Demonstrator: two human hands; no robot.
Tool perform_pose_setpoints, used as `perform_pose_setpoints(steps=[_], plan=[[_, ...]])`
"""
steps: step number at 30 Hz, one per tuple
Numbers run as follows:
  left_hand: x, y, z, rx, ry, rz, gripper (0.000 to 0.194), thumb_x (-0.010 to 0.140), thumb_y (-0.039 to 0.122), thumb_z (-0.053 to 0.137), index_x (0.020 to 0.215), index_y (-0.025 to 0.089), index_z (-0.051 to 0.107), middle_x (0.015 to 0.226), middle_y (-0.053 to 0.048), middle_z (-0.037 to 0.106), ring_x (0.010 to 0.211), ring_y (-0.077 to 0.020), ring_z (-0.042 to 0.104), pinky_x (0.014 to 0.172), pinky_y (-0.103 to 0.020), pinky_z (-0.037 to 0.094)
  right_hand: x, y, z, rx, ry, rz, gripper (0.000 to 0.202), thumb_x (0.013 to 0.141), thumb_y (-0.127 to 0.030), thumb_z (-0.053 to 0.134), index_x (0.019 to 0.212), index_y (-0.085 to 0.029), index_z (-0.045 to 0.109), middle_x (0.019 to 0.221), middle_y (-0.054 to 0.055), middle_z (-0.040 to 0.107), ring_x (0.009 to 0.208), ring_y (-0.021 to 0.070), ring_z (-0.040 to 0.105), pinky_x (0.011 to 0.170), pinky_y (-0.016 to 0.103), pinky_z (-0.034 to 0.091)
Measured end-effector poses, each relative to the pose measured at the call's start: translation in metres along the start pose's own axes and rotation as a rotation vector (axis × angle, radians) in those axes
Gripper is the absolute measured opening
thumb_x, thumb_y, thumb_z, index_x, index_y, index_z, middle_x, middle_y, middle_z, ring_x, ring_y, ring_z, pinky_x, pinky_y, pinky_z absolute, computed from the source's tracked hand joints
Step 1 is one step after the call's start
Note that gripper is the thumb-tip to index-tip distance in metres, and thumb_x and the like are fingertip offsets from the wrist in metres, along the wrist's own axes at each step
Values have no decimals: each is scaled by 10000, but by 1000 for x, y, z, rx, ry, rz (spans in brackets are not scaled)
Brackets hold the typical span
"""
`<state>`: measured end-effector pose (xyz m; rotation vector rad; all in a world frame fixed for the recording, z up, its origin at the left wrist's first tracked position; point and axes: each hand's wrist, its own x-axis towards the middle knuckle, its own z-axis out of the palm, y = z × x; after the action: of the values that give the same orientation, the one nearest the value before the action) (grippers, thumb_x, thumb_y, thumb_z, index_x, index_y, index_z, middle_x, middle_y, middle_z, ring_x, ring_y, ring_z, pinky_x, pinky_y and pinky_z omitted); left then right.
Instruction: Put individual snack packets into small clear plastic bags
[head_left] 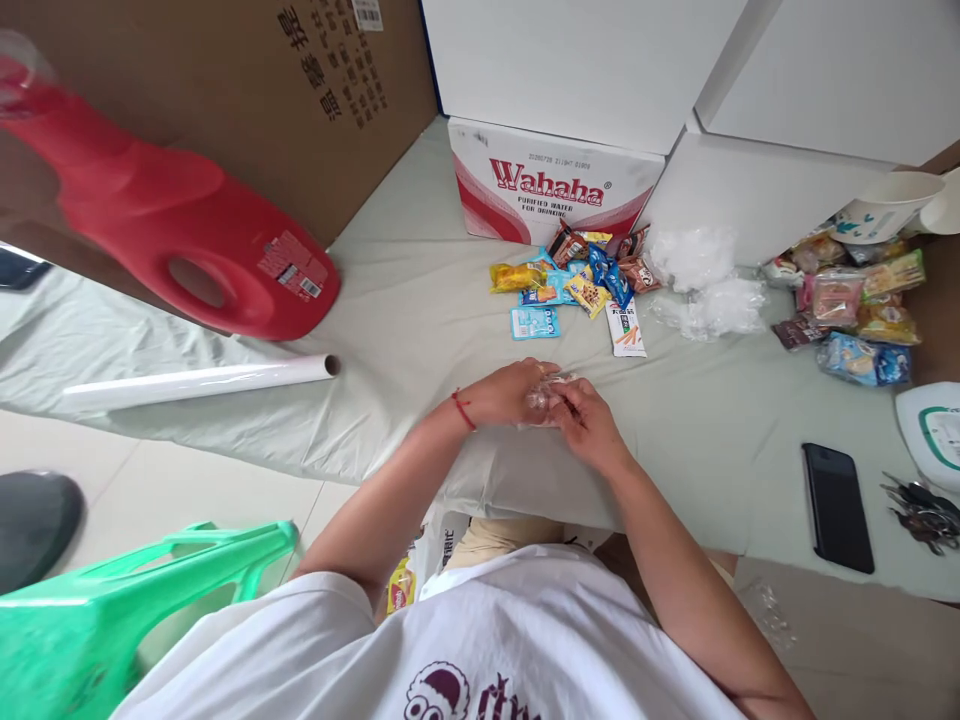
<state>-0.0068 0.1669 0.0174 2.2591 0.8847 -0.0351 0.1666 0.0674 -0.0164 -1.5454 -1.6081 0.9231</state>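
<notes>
Clear plastic (538, 402) at near edge of table (720, 420): left hand (514, 388) curled round it, right hand (589, 424) pinching it; handling apparently unfinished. Loose snacks (587, 291), 12 o'clock from hands. Snack bundles (836, 298), 2–3 o'clock: apparently bagged already.

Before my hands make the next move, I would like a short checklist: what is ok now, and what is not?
1. Left hand at the clear plastic: ok.
2. Right hand at the same plastic: ok.
3. Snack packets apart from both hands: ok, they lie beyond them.
4. Phone well inside the edge of the table: not ok, its near end lies close to it.
5. Contents of the plastic: cannot tell, the hands partly cover it.
</notes>
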Motion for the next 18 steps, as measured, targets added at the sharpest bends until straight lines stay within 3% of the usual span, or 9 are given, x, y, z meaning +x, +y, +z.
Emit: perform_pose_setpoints(steps=[3, 5, 7, 9, 14, 18], plan=[[-16, -12, -1, -27, 102, -127, 680, 727, 323, 742, 1368, 161, 583, 1380, -161, 612, 1168, -286, 647, 976, -352, 515, 0, 3, 0, -35, -24, -41, 384, 1000, -390, 519, 1303, -229, 692, 1051, 90, 557, 867, 200, 598, 834, 392, 569], [-27, -17, 2, -54, 155, -235, 443, 733, 367, 725, 1128, 167, 690, 1098, -119, 710, 960, -272, 674, 812, -330, 518, 0, 5, 0, -52, -42, -74, 415, 1005, -387, 517, 1368, -247, 663, 1070, 93, 547, 853, 196, 578, 838, 395, 567], [-37, -21, 5, -201, 182, -292, 239, 752, 423, 696, 831, 198, 680, 759, -32, 658, 716, -208, 607, 639, -283, 445, -2, 5, 2, -71, -46, -106, 430, 1020, -383, 493, 1400, -253, 648, 1083, 99, 537, 887, 205, 571, 861, 398, 562], [-46, -21, 8, -448, 259, -337, 291, 737, 476, 700, 685, 205, 608, 595, 27, 539, 573, -144, 490, 543, -249, 350, -4, 4, 6, -103, -33, -126, 419, 1030, -354, 464, 1382, -241, 661, 1083, 102, 525, 934, 215, 567, 892, 397, 548], [-50, -3, 22, -950, 464, -428, 392, 620, 510, 806, 687, 187, 595, 565, 55, 531, 510, -99, 460, 514, -235, 360, -3, -5, 23, -263, -6, -64, 321, 1017, -263, 433, 1135, -207, 727, 979, 82, 493, 826, 197, 494, 800, 355, 506], [-37, 24, 41, -925, 559, -415, 305, 721, 464, 740, 739, 192, 603, 613, 35, 571, 556, -121, 518, 551, -252, 401, -1, -7, 28, -298, 7, -44, 282, 989, -238, 439, 1010, -189, 716, 971, 103, 525, 845, 219, 519, 805, 371, 504]])
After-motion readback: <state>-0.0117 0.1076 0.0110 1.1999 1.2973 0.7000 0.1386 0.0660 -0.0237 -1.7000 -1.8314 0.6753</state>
